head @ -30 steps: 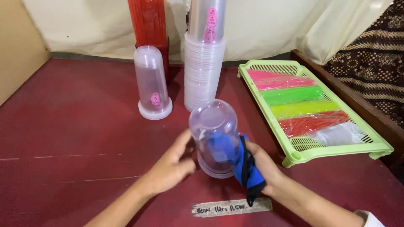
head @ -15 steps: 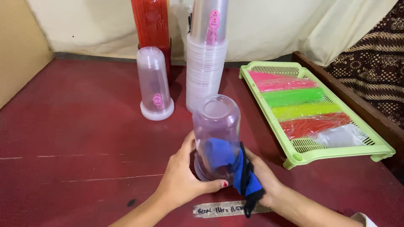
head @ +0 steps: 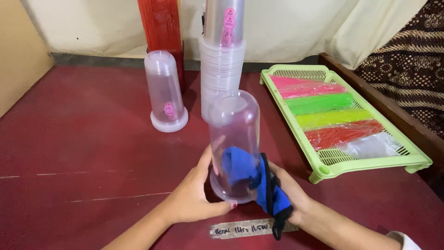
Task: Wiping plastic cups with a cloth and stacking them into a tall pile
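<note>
The tall clear plastic dome-topped container (head: 233, 139) stands upright between our hands, left hand (head: 194, 196) gripping its base, right hand (head: 289, 194) clutching blue cloth (head: 252, 173).

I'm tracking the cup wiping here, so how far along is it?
Possibly done: one clear plastic cup stands upside down, apart. In hand: the left hand steadies another upturned clear cup while the right hand presses a blue cloth against it. Left: apparently the tall stack of clear cups behind.
</note>
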